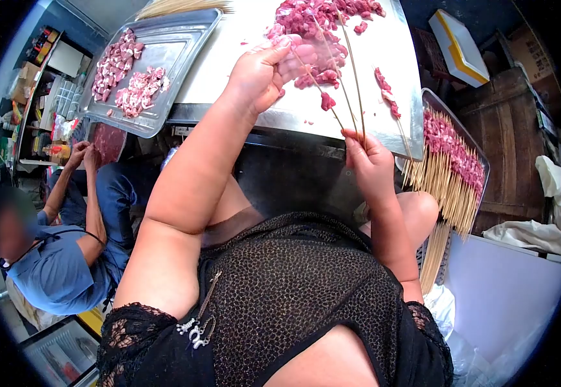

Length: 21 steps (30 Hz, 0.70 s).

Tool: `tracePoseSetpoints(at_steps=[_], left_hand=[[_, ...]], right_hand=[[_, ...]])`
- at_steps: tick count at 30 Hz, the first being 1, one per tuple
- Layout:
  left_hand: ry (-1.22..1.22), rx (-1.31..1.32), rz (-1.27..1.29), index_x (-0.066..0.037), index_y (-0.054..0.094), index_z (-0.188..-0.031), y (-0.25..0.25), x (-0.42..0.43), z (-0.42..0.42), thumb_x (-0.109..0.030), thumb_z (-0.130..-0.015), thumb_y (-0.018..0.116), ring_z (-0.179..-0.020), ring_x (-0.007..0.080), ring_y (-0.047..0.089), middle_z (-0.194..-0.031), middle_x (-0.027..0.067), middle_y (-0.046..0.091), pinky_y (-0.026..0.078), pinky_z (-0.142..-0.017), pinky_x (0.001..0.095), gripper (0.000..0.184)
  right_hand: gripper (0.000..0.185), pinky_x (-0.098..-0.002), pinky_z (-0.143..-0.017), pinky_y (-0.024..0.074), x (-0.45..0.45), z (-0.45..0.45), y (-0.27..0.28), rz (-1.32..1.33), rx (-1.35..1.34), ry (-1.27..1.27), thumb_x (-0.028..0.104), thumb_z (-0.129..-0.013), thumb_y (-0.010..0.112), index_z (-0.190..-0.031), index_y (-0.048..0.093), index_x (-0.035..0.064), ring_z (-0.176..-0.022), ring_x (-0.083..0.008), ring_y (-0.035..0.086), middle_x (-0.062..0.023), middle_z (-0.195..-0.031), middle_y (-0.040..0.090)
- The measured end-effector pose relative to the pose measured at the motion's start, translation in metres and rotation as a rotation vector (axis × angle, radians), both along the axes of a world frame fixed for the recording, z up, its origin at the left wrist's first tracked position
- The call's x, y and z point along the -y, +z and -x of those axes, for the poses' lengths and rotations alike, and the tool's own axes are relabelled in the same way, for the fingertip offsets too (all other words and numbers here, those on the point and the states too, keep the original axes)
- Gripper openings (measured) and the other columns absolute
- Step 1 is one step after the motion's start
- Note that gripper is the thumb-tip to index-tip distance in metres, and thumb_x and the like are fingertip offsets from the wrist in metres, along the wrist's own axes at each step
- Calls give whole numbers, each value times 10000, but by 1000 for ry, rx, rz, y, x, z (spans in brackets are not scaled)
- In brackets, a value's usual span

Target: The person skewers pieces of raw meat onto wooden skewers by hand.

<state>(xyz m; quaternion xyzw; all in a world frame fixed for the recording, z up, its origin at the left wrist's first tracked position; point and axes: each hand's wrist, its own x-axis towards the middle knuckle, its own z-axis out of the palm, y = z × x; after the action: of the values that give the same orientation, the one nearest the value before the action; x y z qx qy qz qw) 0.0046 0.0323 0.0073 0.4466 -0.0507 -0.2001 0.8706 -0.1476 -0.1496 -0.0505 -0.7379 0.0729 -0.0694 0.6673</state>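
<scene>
My right hand (371,161) is closed round the lower ends of several thin bamboo skewers (360,90), which fan out up over the white board. One of them carries a dark red meat piece (327,101) partway along. My left hand (274,71) is by the upper end of that skewer, beside the raw meat pile (313,26). Its fingers are smeared by motion, and whether they pinch a meat piece cannot be made out. A loaded meat skewer (387,93) lies on the board to the right of the held skewers.
A metal tray (190,48) with two heaps of meat pieces stands on the left. Loose skewers (184,6) lie behind it. At right, a tray holds many finished meat skewers (451,161). A co-worker (61,251) in blue sits at the left, hands near a red container (108,142).
</scene>
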Motion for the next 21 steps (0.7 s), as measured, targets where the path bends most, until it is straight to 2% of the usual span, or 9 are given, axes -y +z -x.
tracePoseSetpoints(at_steps=[5,10,16,19,21], left_hand=[[-26,18,-2,66,428,-1183,-1,-2,-2,-98,-943,382,-1057,340,562,-1123,258,553,456,-936,429,295],[-74,11,16,74,436,-1169,1,-1,-2,-94,-936,397,-1068,360,553,-1141,270,542,447,-944,422,289],[-98,22,23,75,464,-1139,3,6,-1,-97,-930,414,-1059,375,555,-1126,274,553,438,-953,422,275],[-128,25,59,72,495,-1112,6,11,2,-97,-927,423,-1057,356,562,-1109,265,566,451,-938,414,261],[-174,43,44,62,528,-1085,5,16,3,-110,-924,444,-1032,311,583,-1085,236,589,468,-912,392,251]], right_hand=[[189,-187,-489,362,-2,-4,5,-87,-40,45,82,-881,553,-1027,620,-18,-544,-36,448,37,-660,524],[207,-170,-453,320,-3,-3,8,-439,-163,127,96,-889,538,-1048,592,-24,-520,-34,433,39,-654,509],[207,-167,-453,315,0,2,10,-499,-198,123,98,-889,538,-1053,591,-16,-519,-30,427,35,-668,515],[208,-165,-466,314,-4,0,3,-368,-72,49,99,-891,535,-1053,592,-19,-522,-27,418,40,-649,506],[210,-166,-472,315,-5,0,5,-348,-49,31,100,-892,534,-1053,592,-22,-526,-26,416,41,-643,501]])
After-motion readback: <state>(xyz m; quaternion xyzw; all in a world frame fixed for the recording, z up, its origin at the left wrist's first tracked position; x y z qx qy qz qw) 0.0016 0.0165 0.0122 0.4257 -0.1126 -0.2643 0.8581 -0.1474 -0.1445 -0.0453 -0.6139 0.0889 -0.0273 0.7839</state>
